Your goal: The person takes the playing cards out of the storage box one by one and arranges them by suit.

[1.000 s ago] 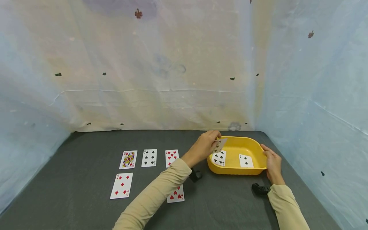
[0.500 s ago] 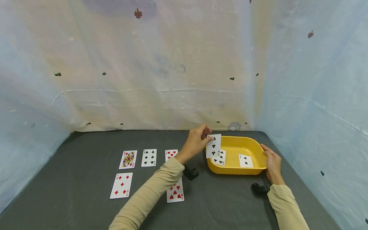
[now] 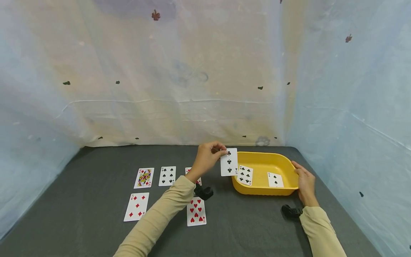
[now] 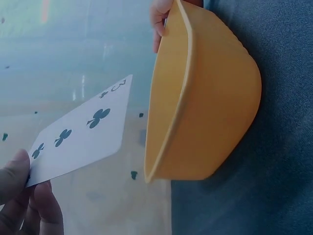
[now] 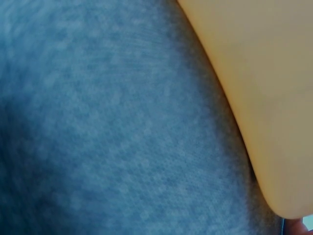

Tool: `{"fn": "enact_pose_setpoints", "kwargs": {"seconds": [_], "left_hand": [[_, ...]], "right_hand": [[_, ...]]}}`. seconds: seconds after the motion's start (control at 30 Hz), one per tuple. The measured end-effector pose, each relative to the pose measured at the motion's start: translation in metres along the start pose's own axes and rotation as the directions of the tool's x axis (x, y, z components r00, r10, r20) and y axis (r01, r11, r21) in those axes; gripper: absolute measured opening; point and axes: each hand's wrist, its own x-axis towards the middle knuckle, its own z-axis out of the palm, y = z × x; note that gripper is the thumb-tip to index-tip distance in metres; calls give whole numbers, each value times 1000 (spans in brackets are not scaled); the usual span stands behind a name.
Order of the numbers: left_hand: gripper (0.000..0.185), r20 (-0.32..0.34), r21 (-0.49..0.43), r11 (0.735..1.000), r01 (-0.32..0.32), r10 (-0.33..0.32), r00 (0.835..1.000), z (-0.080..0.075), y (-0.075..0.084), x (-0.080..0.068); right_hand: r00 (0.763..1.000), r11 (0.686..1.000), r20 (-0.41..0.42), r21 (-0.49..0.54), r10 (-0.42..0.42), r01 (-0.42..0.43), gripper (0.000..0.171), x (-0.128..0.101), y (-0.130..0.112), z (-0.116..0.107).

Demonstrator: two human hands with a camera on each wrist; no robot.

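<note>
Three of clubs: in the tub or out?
Out. The left hand pinches the three of clubs upright in the air, left of the yellow tub; two other cards lie inside.

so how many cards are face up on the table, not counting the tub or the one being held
5. Back row: queen, six of spades, and a heart card partly hidden by the left arm. Front row: five of diamonds and eight of hearts. The sleeve may hide more.

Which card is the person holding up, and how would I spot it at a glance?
Find the yellow tub on the dark table. Just left of its rim, the left hand pinches the three of clubs upright in the air; every other card lies flat.
</note>
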Motion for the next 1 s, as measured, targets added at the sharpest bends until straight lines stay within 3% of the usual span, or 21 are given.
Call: {"fn": "enact_pose_setpoints", "kwargs": {"seconds": [0.3,0.47,0.63,0.8,0.9,1.0], "left_hand": [[10,22,-120,979,163,-161,987,-14,-12,-4],[18,64,-175,949,263,-256,965,-23,-20,-8],[27,124,-205,906,369,-350,928,-30,-31,-12],[27,176,-220,878,426,-394,902,-33,-40,-17],[26,186,-232,866,443,-408,894,-32,-44,-18],[26,182,-211,870,445,-413,893,-30,-48,-21]], "right_hand": [[1000,1000,-11,10,11,-11,42,-1,1,-1],[1000,1000,-7,-12,9,-9,43,-2,0,-1],[1000,999,12,-33,-6,6,43,-2,0,-1],[1000,999,4,-48,-8,8,43,0,-1,0],[1000,999,-1,-38,-7,7,43,0,0,0],[1000,1000,-4,-12,-2,2,42,0,0,0]]}}
